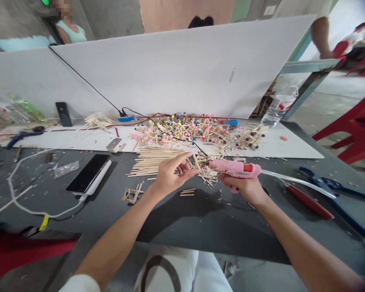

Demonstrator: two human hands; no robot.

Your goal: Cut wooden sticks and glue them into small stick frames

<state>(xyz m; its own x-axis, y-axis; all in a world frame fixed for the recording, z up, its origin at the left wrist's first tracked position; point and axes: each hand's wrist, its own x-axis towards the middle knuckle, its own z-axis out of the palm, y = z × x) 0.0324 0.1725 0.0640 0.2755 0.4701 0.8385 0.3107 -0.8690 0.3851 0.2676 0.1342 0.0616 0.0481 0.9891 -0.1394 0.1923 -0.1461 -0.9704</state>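
Note:
My right hand (241, 184) is wrapped round the grip of a pink hot glue gun (234, 168), whose nozzle points left. A clear glue stick (295, 182) runs out of its back end. Between the thumb and index finger of my left hand (172, 172) is a small wooden stick piece (196, 161), close to the nozzle; its exact shape is hard to make out. Below my left hand lie several short wooden sticks (187, 192) in a row. A small frame of glued sticks (133, 194) rests to their left, and long sticks (152, 158) are bundled behind my hand.
A heap of small stick pieces with coloured balls (185, 129) covers the white board behind. A phone (89, 173) on a white power bank lies left. Red-handled tool (310, 202) and dark blue pliers (337, 198) lie right. A water bottle (281, 105) stands by the white partition (170, 77).

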